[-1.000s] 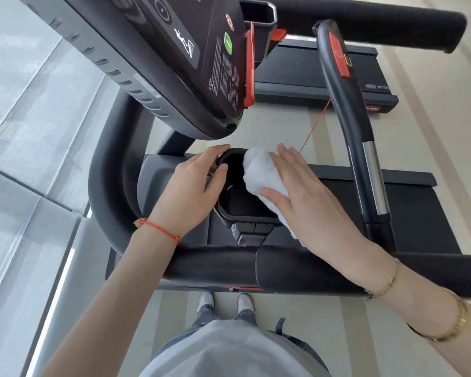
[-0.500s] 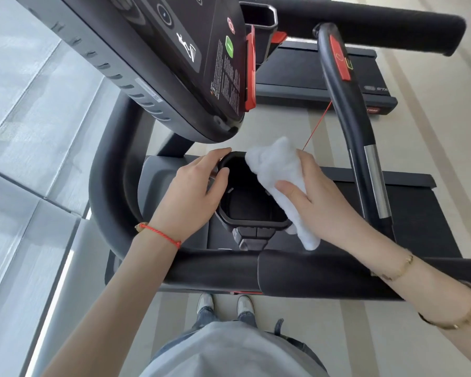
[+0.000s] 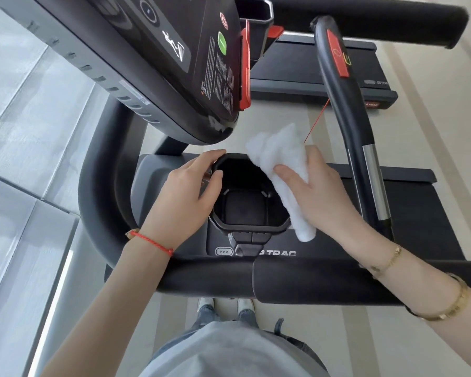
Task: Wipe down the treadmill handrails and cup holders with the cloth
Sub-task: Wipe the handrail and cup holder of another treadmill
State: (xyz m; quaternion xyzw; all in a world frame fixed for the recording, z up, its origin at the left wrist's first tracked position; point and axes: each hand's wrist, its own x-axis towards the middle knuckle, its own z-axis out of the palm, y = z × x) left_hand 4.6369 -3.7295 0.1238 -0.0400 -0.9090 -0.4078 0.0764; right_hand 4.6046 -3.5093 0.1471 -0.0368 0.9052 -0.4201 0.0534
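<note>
A black cup holder (image 3: 245, 205) sits below the treadmill console, its inside bare and dark. My left hand (image 3: 186, 197) grips its left rim, thumb over the edge. My right hand (image 3: 318, 194) holds a white cloth (image 3: 282, 161) against the holder's right rim, thumb across the cloth's front. The cloth sticks up past my fingers and hangs down to the holder's lower right corner. A padded black handrail (image 3: 310, 278) runs across in front of me, under both forearms.
The console (image 3: 174, 58) overhangs the cup holder at upper left. A curved black grip bar (image 3: 346, 104) with a red patch rises on the right. A thin red cord (image 3: 317, 119) runs near the cloth. Another treadmill's deck (image 3: 324, 77) lies beyond. Windows are at left.
My right hand has drawn the cloth from inside the cup holder to its right rim, uncovering the holder's inside. My left hand has stayed on the left rim.
</note>
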